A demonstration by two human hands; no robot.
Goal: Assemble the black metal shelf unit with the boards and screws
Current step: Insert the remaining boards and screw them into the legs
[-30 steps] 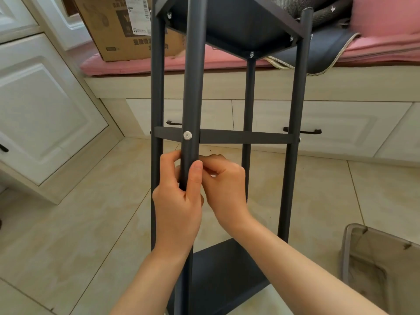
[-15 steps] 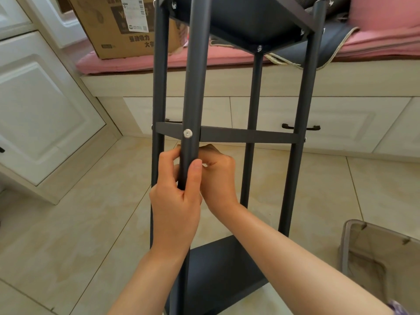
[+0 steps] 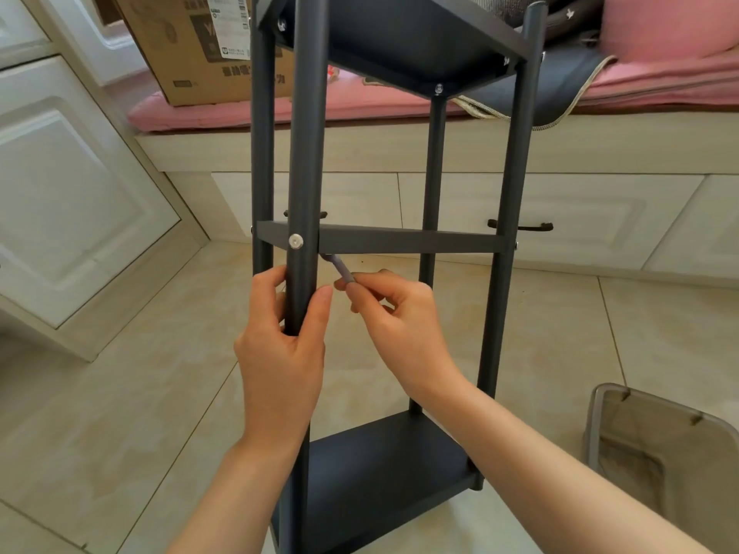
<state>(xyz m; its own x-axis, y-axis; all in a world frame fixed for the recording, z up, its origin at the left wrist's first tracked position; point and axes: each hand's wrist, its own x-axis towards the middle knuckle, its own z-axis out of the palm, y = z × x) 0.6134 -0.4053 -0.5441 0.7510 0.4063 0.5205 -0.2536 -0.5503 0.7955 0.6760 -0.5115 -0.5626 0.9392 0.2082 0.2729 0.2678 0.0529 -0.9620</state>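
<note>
The black metal shelf unit stands upright on the tiled floor, with a top board point(image 3: 400, 38), a middle board point(image 3: 408, 241) seen edge-on and a bottom board point(image 3: 384, 465). My left hand point(image 3: 284, 353) grips the near front post point(image 3: 306, 153) just below a silver screw head point(image 3: 296, 241). My right hand point(image 3: 400, 313) pinches a small grey hex key point(image 3: 340, 267), whose tip reaches up under the middle board beside the post.
A cardboard box point(image 3: 192, 46) and dark bedding point(image 3: 560, 74) lie on the pink cushioned bench point(image 3: 360, 101) behind. White cabinet doors point(image 3: 72, 201) stand at the left. A grey bin point(image 3: 672, 453) sits on the floor at the lower right.
My right hand has come out from behind the post to its right, and the hex key now shows between its fingertips. The left hand keeps its grip on the post.
</note>
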